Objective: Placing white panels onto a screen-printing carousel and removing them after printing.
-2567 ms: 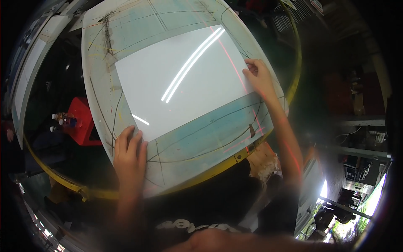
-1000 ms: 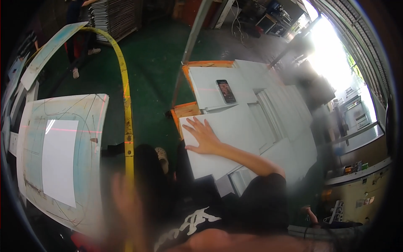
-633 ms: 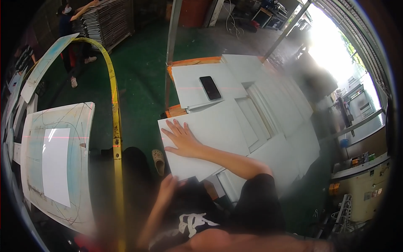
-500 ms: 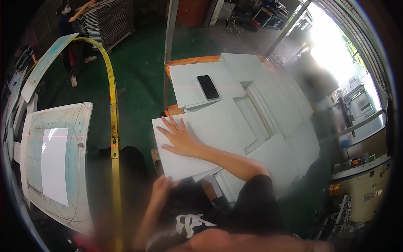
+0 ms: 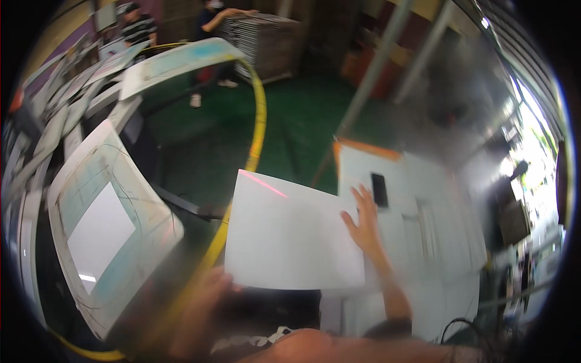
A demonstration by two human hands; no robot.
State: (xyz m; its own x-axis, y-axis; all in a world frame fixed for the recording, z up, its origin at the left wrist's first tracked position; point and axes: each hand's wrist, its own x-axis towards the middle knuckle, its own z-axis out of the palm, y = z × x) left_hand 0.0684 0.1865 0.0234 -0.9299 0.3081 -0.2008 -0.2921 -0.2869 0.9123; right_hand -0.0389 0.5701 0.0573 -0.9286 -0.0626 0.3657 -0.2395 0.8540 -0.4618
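My left hand (image 5: 215,287), blurred, grips the lower-left corner of a white sheet (image 5: 284,236) with a red light line across its top. My right hand (image 5: 363,221) has its fingers spread at the sheet's right edge, seemingly touching it. To the right lie stacked white sheets (image 5: 448,218) on an orange-edged support (image 5: 369,145), with a black phone (image 5: 379,190) on top. On the left, a pale, marked platen (image 5: 142,242) bears another white sheet (image 5: 101,230).
A yellow curved rail (image 5: 259,139) carries further platens (image 5: 166,66) at the back left. Two people (image 5: 138,29) (image 5: 213,21) stand beyond it, one at a tall rack (image 5: 266,45). A metal post (image 5: 369,85) rises behind the stack.
The top sheet has moved leftward off the stack, between my hands, toward the platen. My left hand has followed it, and the view has swung left toward the platens.
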